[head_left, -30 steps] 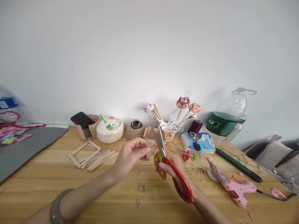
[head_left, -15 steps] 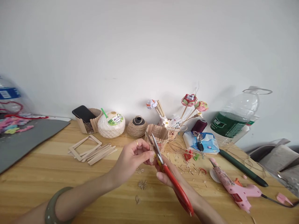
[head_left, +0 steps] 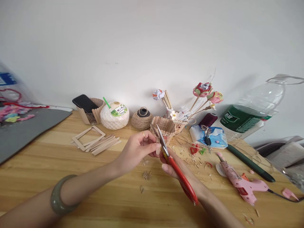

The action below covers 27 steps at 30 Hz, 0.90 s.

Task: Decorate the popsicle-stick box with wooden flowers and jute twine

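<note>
My left hand (head_left: 140, 148), with a ring and a green bangle, pinches a short piece of flat wooden stick (head_left: 158, 147) between thumb and fingers. Red-handled scissors (head_left: 181, 177) are in my right hand (head_left: 173, 166), their blades parted and pointing up beside the stick piece. Whether the blades touch it I cannot tell. On the table below lie small flower shapes (head_left: 147, 175) made of thin wood bits and a small curved piece (head_left: 142, 189). Behind the hands stands a little basket of wooden sticks (head_left: 163, 125).
Loose craft sticks (head_left: 105, 144) and a stick frame (head_left: 82, 141) lie left. Along the wall stand a stick holder with a phone (head_left: 85, 104), a coconut (head_left: 115, 117) and a twine ball (head_left: 142, 119). A pink glue gun (head_left: 244, 183), wood scraps (head_left: 194, 163) and a large bottle (head_left: 251, 107) are right.
The view has tilted and shifted slightly, so objects near the wall sit a little higher. Both hands keep their hold on the stick piece and the scissors, close together as before.
</note>
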Motion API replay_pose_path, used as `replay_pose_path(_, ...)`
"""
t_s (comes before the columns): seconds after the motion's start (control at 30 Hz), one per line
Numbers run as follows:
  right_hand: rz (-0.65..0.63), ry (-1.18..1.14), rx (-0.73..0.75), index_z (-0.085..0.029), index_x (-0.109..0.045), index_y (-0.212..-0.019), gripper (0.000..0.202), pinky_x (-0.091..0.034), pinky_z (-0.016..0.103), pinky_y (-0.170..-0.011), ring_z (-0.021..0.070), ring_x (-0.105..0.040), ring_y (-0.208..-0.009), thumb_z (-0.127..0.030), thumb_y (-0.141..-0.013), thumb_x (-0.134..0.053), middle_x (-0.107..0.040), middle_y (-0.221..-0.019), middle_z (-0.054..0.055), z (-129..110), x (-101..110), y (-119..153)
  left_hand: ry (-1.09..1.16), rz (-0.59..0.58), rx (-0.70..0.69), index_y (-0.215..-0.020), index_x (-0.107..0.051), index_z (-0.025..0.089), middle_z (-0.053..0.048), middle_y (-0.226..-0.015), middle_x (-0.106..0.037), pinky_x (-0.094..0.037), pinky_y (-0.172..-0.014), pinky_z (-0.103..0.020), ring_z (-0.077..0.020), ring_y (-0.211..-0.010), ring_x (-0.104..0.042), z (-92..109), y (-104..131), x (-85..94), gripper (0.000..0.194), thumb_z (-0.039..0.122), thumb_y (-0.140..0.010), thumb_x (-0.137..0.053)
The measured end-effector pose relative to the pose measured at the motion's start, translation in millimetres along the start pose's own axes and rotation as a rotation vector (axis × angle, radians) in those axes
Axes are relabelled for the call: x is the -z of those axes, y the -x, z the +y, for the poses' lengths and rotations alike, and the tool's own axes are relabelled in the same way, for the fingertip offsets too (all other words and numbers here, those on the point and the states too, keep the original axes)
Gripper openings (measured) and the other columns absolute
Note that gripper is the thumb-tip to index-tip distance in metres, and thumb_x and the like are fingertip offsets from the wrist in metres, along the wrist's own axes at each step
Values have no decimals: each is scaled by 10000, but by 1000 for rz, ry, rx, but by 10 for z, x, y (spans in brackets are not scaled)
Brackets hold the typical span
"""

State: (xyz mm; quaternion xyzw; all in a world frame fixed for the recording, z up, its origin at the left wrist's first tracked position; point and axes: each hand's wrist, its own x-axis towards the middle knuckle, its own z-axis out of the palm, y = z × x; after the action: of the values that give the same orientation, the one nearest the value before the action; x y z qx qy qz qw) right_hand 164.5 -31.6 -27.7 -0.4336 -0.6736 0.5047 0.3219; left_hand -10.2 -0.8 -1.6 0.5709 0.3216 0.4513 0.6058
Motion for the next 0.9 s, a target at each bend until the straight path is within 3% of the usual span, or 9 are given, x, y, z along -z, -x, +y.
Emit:
replay_pose_path(0.13,24,43,-14,-230,-497,-949,451,-402,412,-857,215,-471,-855,-622,-737,-566,-497,-866,24,18,14,-13,-13,19,10,-717,-539,150,27,-602,-606,-504,-593,-227,-100,-582,-586,-21,-1,12,148,252,-735,-646)
replay_pose_path(0.37,-45,-66,-54,-230,-504,-950,414,-372,416,-904,231,-474,-959,-590,-755,-568,-518,-962,40,25,37,-12,-26,39,28,-709,-547,144,27,-598,-618,-505,-583,-218,-97,-574,-599,-7,-18,24,122,218,-723,-643)
replay_pose_path(0.9,-19,61,-37,-215,-519,-885,437,-423,354,-765,205,-504,-830,-632,-756,-538,-538,-878,32,0,57,-56,-14,42,47,-719,-558,144,32,-635,-595,-509,-594,-221,-89,-584,-580,-33,-68,64,103,204,-702,-640)
